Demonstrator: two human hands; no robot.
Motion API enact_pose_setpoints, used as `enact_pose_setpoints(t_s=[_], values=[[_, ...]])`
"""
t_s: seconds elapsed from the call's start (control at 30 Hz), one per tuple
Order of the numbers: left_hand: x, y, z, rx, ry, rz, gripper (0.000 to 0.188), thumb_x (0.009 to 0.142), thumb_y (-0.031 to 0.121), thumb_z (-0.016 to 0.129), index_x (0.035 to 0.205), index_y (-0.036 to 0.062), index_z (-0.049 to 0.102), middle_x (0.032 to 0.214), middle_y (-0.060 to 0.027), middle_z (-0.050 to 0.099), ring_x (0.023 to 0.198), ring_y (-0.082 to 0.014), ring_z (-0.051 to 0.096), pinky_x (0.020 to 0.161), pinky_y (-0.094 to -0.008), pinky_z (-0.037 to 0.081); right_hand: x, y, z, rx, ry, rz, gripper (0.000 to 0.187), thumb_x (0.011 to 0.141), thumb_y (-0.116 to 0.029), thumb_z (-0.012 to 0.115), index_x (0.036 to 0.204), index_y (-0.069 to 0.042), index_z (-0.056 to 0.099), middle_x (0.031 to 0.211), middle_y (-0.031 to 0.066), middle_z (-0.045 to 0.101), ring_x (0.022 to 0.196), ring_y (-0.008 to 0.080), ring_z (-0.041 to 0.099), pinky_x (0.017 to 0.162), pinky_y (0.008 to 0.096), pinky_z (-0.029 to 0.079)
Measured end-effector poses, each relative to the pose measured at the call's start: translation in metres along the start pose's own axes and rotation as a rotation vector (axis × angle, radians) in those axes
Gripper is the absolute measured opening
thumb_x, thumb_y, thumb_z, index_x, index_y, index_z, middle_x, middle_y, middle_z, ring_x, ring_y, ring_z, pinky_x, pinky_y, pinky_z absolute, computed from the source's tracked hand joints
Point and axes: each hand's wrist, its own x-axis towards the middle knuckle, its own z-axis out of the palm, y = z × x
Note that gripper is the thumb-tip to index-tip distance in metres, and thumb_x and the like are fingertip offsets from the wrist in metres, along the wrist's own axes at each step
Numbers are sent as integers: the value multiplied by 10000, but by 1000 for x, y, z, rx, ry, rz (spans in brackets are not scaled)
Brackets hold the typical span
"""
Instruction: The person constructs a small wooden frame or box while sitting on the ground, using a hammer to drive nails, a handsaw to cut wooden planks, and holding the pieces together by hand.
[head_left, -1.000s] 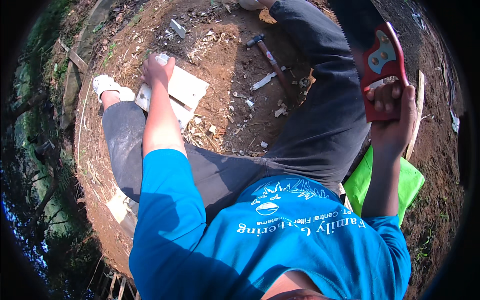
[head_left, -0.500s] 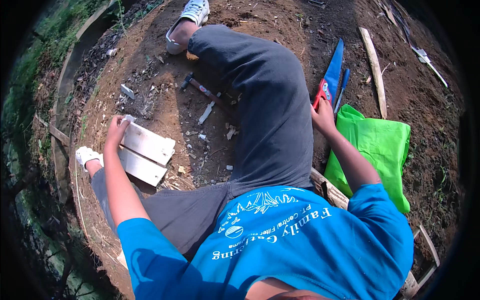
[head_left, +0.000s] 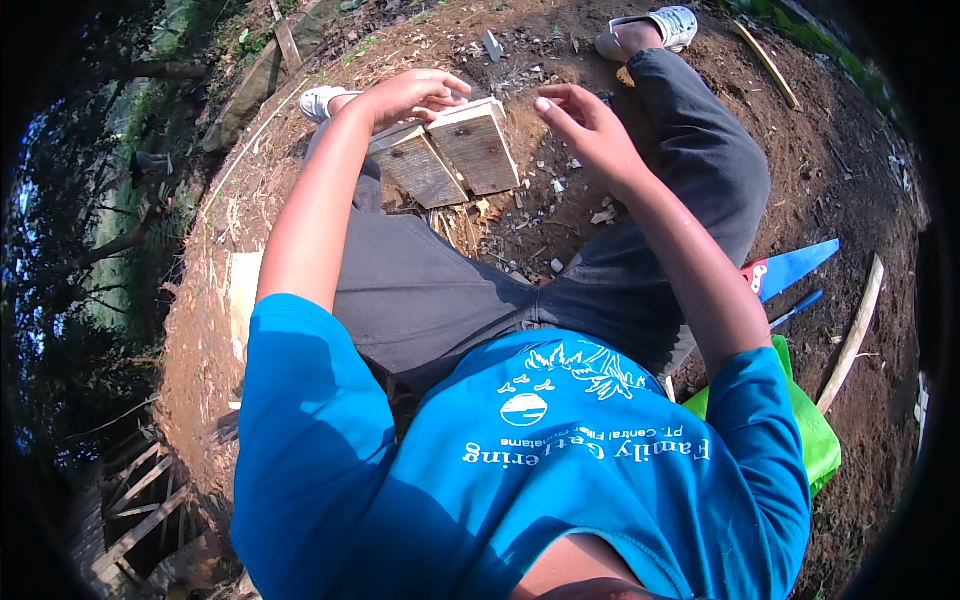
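Note:
My left hand [head_left: 418, 97] is at the top of a pair of pale wooden boards, its fingers loosely bent and apart. It touches or hovers just over their upper edge; I cannot tell which. One board [head_left: 478, 150] and the other board [head_left: 418, 168] stand side by side between my legs, tilted, with a narrow gap between them. To the right of the boards, my right hand [head_left: 590, 128] is raised in the air, thumb and fingers spread, with nothing in it. A handsaw [head_left: 797, 267] with a blue blade and red handle lies on the ground beyond my right forearm.
Beside the saw lies a thin blue-handled tool [head_left: 800, 307]. A bright green bag [head_left: 817, 437] sits by my right elbow, near a long wooden stick [head_left: 856, 325]. Wood chips litter the soil around the boards. A small grey-white piece [head_left: 492, 45] lies farther off.
My right hand has let go of the saw's handle and moved left toward the boards. The boards now stand more upright. The whole view has turned, shifting the saw and bag lower.

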Motion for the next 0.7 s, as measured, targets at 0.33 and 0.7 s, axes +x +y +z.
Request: enact_pose_setpoints(t_s=[0.33, 0.7], values=[[-19, -41, 20, 539, 405, 171, 507, 1063, 477, 499, 1217, 32, 688, 1156, -129, 736, 1074, -237, 680, 926, -354, 514, 66, 56, 95, 117, -206, 202, 489, 1000, -447, 602, 1171, 2, 695, 1070, 84, 710, 976, 150, 637, 863, 315, 502], [-19, -57, 48, 632, 447, -29, 846, 1002, 739, 228, 1077, 84, 759, 1099, -208, 733, 1097, -402, 673, 948, -505, 503, 52, 66, 105, 570, -145, 230, 234, 1048, -303, 590, 1043, -77, 647, 940, -2, 664, 828, 75, 608, 742, 257, 502]])
